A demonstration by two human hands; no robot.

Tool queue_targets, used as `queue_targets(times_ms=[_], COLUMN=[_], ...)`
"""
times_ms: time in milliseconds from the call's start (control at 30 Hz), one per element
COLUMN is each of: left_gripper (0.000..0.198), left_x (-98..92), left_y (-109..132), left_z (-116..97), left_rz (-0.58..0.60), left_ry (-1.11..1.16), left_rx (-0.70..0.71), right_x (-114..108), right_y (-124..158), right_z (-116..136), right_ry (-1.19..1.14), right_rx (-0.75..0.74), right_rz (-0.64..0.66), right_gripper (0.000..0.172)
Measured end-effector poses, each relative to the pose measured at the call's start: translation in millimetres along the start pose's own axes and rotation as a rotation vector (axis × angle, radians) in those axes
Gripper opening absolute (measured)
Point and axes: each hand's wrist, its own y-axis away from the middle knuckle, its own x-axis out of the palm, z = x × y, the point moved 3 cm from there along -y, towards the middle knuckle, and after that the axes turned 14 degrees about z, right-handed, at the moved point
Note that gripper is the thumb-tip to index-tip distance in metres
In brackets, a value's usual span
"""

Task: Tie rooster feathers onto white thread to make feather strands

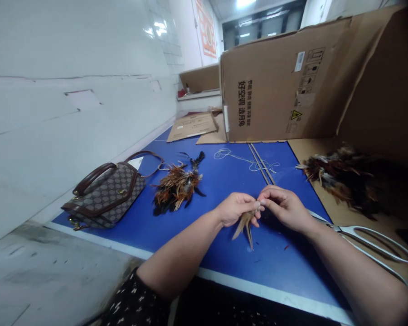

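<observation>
Over the blue tabletop, my left hand (238, 209) is closed on a small bunch of brown feathers (246, 226), whose tips hang down below the fingers. My right hand (283, 206) meets it at the top of the bunch, thumb and forefinger pinched together against the left fingertips. What the right fingers hold is too small to make out. Two thin sticks (261, 163) lie just beyond the hands, with a tangle of pale string (255, 164) across them. A pair of scissors (367, 235) lies partly under my right forearm.
A heap of brown and black feathers (177, 185) lies to the left, near a patterned handbag (110, 194). More dark feathers (343, 179) rest on cardboard at right. A large cardboard box (272, 90) stands at the back, flattened cardboard (192, 126) beside it.
</observation>
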Motion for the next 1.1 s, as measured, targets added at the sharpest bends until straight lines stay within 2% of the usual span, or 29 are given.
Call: queue_targets(times_ms=[133, 233, 500, 667, 833, 1100], left_gripper=[0.05, 0.047, 0.045, 0.044, 0.045, 0.04], left_x=[-2.5, -3.2, -6.5, -5.1, -4.4, -0.8], left_y=[0, -1, -1, -1, -1, -2], left_z=[-4, -6, -2, -4, -4, -4], left_rz=[-0.105, -0.133, -0.144, -0.163, -0.178, -0.196], left_ry=[0.014, 0.049, 0.069, 0.063, 0.044, 0.007], left_rx=[0.086, 0.151, 0.155, 0.158, 0.139, 0.184], right_x=[1, 3, 10, 10, 10, 14], right_y=[1, 2, 2, 4, 7, 7], right_z=[0, 3, 4, 1, 2, -1], right_ry=[0.031, 0.076, 0.157, 0.199, 0.249, 0.213], right_rx=[-0.026, -0.066, -0.164, -0.174, -0.184, -0.19], right_rz=[-0.171, -0.248, -0.183, -0.144, -0.17, -0.13], right_gripper=[0.018, 0.022, 0.032, 0.036, 0.045, 0.041])
